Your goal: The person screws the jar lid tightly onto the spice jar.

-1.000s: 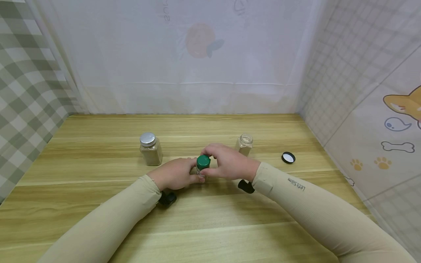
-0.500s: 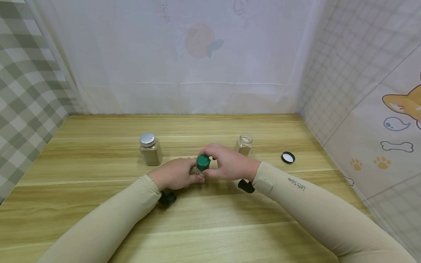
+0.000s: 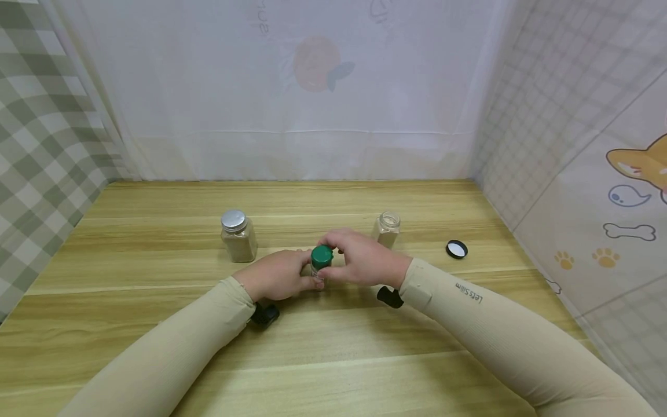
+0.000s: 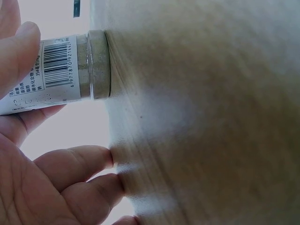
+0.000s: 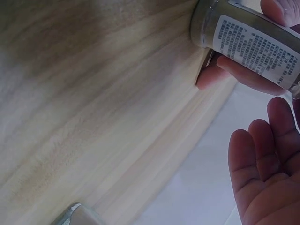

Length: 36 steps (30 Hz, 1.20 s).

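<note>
A small spice jar (image 4: 58, 70) with a green cap (image 3: 321, 256) stands upright on the wooden table (image 3: 323, 359). It has a white label with a barcode. My left hand (image 3: 278, 275) grips the body between thumb and fingers, and its lower fingers reach down to the tabletop in the left wrist view. From the other side, my right hand (image 3: 362, 260) pinches around the cap, thumb in front and forefinger behind. In the right wrist view, the jar's base meets the table, and several of the right hand's other fingers (image 5: 243, 154) extend below the jar.
Left of the hands stands a square glass jar (image 3: 239, 243) with a silver lid. An uncapped glass jar (image 3: 386, 231) of powder sits behind the right hand. Farther right, a black lid (image 3: 457, 249) lies with its white inside up. A white curtain (image 3: 302, 133) hangs behind the table.
The right thumb and fingers shift slightly around the green cap. The left hand, the spice jar and the other jars stay in place.
</note>
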Motion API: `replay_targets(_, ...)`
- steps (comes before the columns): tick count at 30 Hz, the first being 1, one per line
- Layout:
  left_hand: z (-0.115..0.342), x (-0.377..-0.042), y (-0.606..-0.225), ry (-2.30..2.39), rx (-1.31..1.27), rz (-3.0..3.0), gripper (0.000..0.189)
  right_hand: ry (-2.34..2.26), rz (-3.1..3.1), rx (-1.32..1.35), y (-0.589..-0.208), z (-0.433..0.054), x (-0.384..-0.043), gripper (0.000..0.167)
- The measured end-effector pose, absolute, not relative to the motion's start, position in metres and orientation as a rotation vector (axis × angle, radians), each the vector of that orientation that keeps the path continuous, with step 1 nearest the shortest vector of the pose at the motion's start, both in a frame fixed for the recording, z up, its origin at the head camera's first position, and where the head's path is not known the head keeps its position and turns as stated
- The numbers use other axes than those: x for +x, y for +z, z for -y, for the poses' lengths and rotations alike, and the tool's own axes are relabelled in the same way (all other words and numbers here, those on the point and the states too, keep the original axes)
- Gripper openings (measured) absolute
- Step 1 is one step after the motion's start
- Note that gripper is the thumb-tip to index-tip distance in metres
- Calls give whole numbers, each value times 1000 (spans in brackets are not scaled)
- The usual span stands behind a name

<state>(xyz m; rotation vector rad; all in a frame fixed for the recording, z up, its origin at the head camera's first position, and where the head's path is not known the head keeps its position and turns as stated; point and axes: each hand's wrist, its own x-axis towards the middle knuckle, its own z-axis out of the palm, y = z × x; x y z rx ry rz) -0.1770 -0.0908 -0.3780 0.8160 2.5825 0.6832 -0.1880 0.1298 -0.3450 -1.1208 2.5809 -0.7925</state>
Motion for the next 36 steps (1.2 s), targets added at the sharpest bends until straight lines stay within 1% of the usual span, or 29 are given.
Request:
replay_targets(4, 91, -177, -378, 694, 802, -2578, 28, -802, -2557, -1142, -345, -130, -189, 43)
replay_targets(6, 91, -178, -378, 692, 794, -2577, 25, -802, -2547, -1172, -344, -130, -189, 46)
replay_targets(10, 91, -178, -378, 691, 788, -2577, 26, -809, -2535, -1216, -345, -130, -190, 38)
replay_targets(15, 90, -178, -378, 684, 804, -2578, 27, -817, -2554, -1197, -346, -130, -190, 25)
replay_targets(23, 91, -178, -377, 679, 790, -2577, 22, -838, -2589, -1116, -348, -129, -188, 26)
replay_targets(27, 91, -177, -378, 681, 784, -2577, 21, -839, -2585, -1090, -348, -129, -188, 33)
replay_targets(32, 90, -177, -378, 684, 792, -2578, 23, -841, -2551, -1153, -346, -132, -189, 56)
replay_targets(34, 90, -177, -378, 687, 791, -2575, 24, -848, -2531, -1210, -345, -133, -189, 58)
replay_targets(36, 90, -178, -378, 688, 783, -2572, 24, -851, -2517, -1258, -344, -133, -190, 53)
